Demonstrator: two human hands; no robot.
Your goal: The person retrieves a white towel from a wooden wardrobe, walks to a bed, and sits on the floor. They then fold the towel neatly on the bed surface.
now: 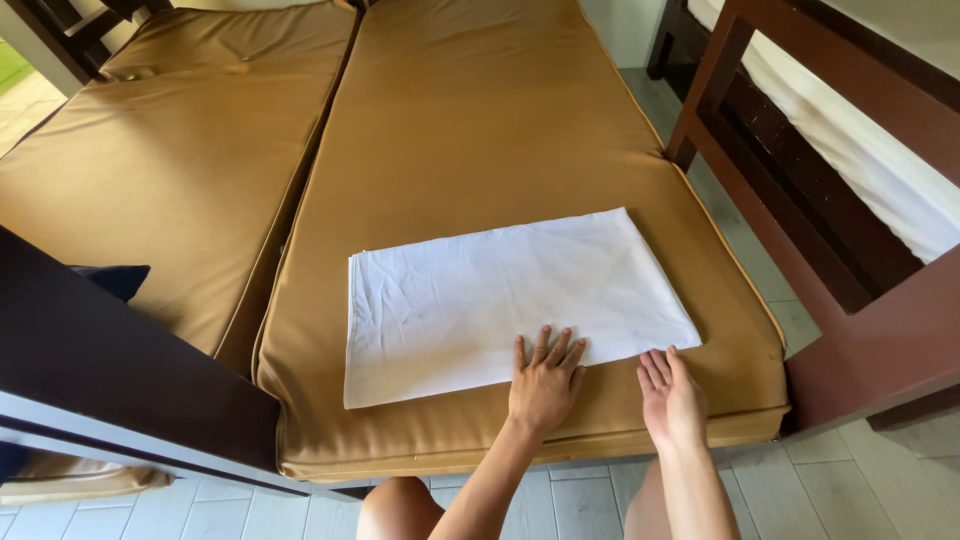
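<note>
One folded white cloth (510,300) lies flat on the nearer of two tan mattresses (480,130). Left hand (545,385), fingers spread flat, presses its near edge; right hand (670,395) rests open just beside the cloth's corner, grasping nothing. A sideways push could wrinkle or skew the fold

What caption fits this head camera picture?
Left hand flat on a folded white cloth, right hand beside it, on a brown mattress.

White cloth (510,300): matt, smooth woven fabric. Tan mattress (480,130): satiny sheen (faintly creased). Bed frame (800,190): dark varnished wood.
</note>
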